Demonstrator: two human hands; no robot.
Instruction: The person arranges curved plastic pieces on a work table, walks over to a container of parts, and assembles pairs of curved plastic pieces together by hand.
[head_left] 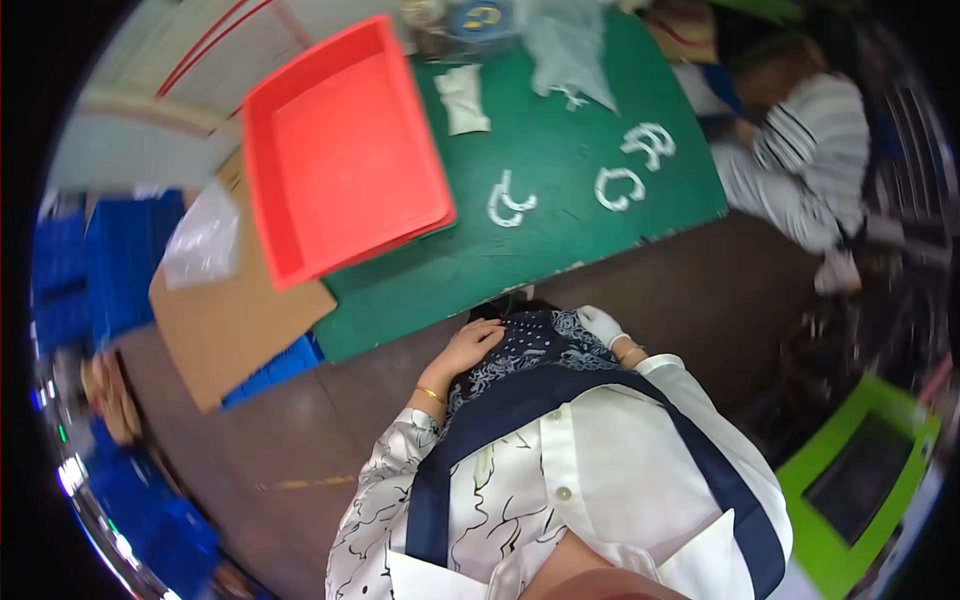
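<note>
A dark patterned cloth (530, 345) lies on the person's lap, below the green counter (560, 180) edge. The bare left hand (470, 347) rests on it, its grip loose, fingers curled. The white-gloved right hand (600, 323) touches its far corner; whether that grip pinches, I cannot tell. White curved parts (512, 205) lie beside a red tray (340, 150).

The right hand (601, 324) is mostly tucked behind a dark patterned cloth (530, 345), so its fingers cannot be made out. The far end of the green bench (560, 190) runs out past the top edge. A seated person (800, 160) at right is blurred, perhaps crouching.
</note>
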